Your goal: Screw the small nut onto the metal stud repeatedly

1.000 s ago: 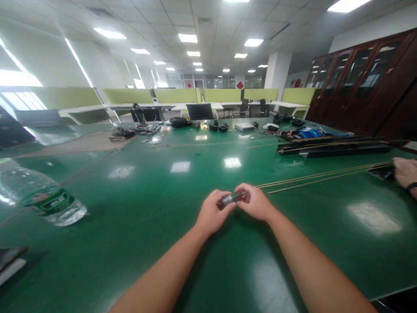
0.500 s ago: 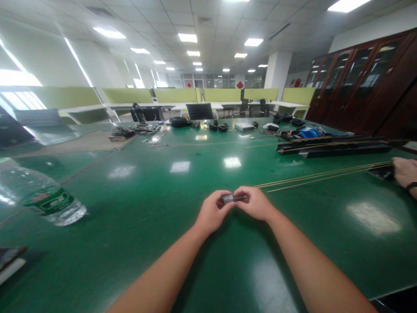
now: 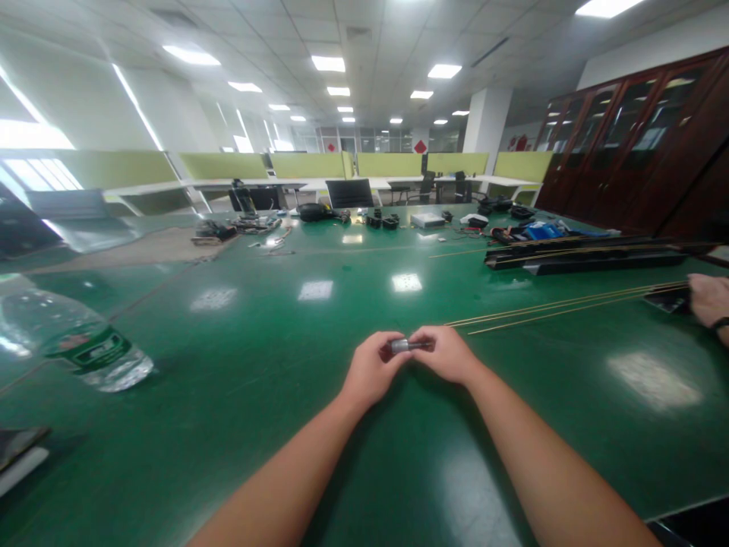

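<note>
My left hand (image 3: 371, 367) grips a small silver metal cylinder (image 3: 399, 346) between thumb and fingers, above the green tabletop (image 3: 239, 410). From the cylinder's right side a thin dark shaft (image 3: 420, 346) runs into my right hand (image 3: 445, 355), which is closed around its far end. Whether shaft and cylinder are one piece, I cannot tell. Both hands nearly touch at the fingertips. Just beyond my right hand lie thin brass-coloured rods (image 3: 541, 306), which stretch off to the right.
At the right edge, another person's hand (image 3: 709, 298) is by the rods' far ends. Long black channels (image 3: 586, 254) lie behind them. To the left is a water bottle (image 3: 94, 346). A white box (image 3: 427, 220) and several small black parts line the table's far side.
The silver cylinder and shaft have turned from a slant to nearly level in my fingers. My hands have otherwise hardly moved.
</note>
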A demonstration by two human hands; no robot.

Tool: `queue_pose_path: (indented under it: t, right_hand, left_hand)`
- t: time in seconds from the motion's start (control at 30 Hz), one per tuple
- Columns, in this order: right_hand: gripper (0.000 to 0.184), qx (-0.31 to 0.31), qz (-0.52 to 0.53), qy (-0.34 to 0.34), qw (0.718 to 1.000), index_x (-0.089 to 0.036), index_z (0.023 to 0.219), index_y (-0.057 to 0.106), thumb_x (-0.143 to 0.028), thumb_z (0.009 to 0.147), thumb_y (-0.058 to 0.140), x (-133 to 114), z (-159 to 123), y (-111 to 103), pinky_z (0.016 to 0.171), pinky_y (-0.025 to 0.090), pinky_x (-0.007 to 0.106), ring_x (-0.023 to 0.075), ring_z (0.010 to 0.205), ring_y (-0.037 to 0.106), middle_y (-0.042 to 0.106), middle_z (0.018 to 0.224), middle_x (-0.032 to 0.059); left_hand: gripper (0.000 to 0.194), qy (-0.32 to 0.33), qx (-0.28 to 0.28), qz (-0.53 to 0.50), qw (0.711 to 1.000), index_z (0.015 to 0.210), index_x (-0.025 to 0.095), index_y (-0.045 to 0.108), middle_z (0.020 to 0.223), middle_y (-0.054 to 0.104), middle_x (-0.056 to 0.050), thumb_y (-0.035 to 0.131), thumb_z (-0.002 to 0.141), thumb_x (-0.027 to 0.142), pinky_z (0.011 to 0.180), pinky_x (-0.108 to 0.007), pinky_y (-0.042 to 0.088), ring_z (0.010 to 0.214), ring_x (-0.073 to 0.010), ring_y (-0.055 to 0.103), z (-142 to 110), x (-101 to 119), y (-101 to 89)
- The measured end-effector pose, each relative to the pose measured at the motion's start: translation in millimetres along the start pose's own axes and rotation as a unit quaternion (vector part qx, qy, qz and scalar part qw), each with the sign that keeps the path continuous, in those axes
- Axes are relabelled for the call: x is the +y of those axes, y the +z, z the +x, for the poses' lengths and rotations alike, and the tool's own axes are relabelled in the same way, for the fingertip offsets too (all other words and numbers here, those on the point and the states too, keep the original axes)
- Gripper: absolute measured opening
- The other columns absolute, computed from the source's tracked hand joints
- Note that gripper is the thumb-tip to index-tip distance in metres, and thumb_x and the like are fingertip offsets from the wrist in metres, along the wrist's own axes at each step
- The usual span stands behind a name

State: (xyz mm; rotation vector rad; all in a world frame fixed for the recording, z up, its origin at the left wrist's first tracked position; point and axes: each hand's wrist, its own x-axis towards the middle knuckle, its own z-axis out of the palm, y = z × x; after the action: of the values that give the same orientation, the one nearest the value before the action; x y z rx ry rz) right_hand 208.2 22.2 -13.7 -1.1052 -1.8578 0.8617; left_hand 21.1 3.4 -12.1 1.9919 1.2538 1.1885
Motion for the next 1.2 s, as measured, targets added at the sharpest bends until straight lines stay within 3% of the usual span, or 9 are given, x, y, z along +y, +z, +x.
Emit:
queue_pose_path:
  t: [1.2]
  right_hand:
    - [0.014, 0.017, -0.059, 0.036, 0.997, -0.015, 0.082, 0.075, -0.024, 0.071, 0.073, 1, -1, -13, 0.064, 0.049, 0.027, 0.0181, 0.067, 0.066, 0.075, 0.077, 0.0054]
  left_hand:
    - [0.027, -0.028, 0.002, 0.002, 1.0, 0.103, 0.022, 0.07, 0.098, 0.07, -0.004, 0.073, 0.078, 0.029, 0.076, -0.031, 0.051, 0.082, -0.0178, 0.063, 3, -3, -1.3]
